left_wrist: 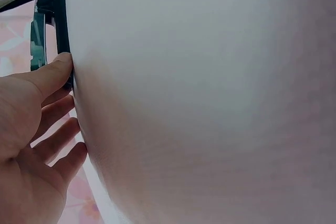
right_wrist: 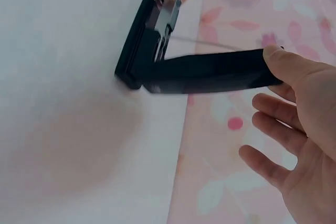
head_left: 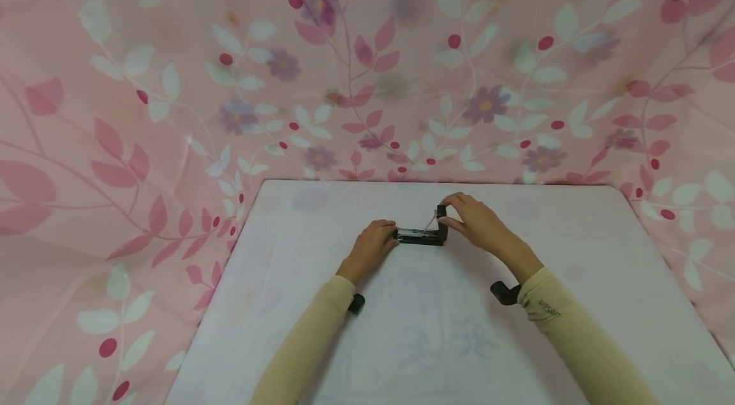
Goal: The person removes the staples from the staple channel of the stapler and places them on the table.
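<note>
Head view: black stapler (head_left: 421, 241) lies open on bench (head_left: 413, 322); left grip (head_left: 371, 247) narrowed on base (right_wrist: 134, 38) end, right grip (head_left: 481, 224) pinching raised arm (right_wrist: 212, 73) tip. Probably light, stiff, smooth, springy; best held by base sides, sparing thin rod (right_wrist: 207, 42).

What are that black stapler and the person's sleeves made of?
Stapler: the dark upper half looks like smooth plastic, evenly black, though coated metal is possible. The channel in its base seems to be bare metal, judging by its silvery shine.

Sleeves: probably stretchy fabric, matte and pale yellow, as they fit closely; the fibre I can't tell.
</note>
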The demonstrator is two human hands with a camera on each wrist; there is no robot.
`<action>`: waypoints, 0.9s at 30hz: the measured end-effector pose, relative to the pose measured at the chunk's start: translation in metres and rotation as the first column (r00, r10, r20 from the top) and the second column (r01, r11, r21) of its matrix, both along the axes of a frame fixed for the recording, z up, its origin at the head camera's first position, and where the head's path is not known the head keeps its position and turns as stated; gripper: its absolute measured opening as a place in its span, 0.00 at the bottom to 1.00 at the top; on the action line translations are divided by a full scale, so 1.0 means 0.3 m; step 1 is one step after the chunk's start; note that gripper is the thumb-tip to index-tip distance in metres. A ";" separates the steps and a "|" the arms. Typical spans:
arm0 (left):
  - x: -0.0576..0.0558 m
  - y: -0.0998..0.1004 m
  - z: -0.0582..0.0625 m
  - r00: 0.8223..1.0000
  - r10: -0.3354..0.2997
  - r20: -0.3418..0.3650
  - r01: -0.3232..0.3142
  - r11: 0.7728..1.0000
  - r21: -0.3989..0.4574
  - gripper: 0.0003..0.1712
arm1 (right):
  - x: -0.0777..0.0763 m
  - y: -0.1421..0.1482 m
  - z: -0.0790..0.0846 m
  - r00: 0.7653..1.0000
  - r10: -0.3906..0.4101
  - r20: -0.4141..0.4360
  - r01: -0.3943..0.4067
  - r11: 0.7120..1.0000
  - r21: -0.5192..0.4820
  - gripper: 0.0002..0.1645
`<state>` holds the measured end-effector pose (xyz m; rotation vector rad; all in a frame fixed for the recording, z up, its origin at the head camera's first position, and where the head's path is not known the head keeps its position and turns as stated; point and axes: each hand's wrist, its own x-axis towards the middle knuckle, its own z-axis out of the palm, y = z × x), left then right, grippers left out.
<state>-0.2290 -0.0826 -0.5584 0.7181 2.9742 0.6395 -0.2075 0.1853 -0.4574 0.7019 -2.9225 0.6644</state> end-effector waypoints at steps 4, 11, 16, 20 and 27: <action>0.004 0.001 0.006 1.000 0.001 0.004 -0.001 1.000 -0.002 0.23 | 0.015 0.072 -0.004 1.000 0.007 0.017 -0.007 0.999 -0.040 0.25; 0.008 0.005 0.013 1.000 0.001 0.007 -0.001 1.000 0.004 0.22 | 0.035 0.197 -0.067 1.000 0.006 -0.001 -0.006 0.995 -0.098 0.24; 0.007 0.004 0.011 1.000 0.002 -0.009 -0.002 1.000 -0.005 0.22 | 0.053 0.266 -0.120 1.000 -0.015 0.002 0.015 0.993 -0.115 0.23; 0.007 0.004 0.010 1.000 0.001 -0.005 -0.001 1.000 -0.004 0.22 | 0.064 0.296 -0.155 0.999 -0.029 0.012 0.030 0.993 -0.115 0.22; 0.007 0.003 0.007 1.000 0.000 -0.008 0.000 1.000 -0.005 0.22 | 0.070 0.313 -0.194 0.996 -0.058 0.064 0.065 0.992 -0.112 0.23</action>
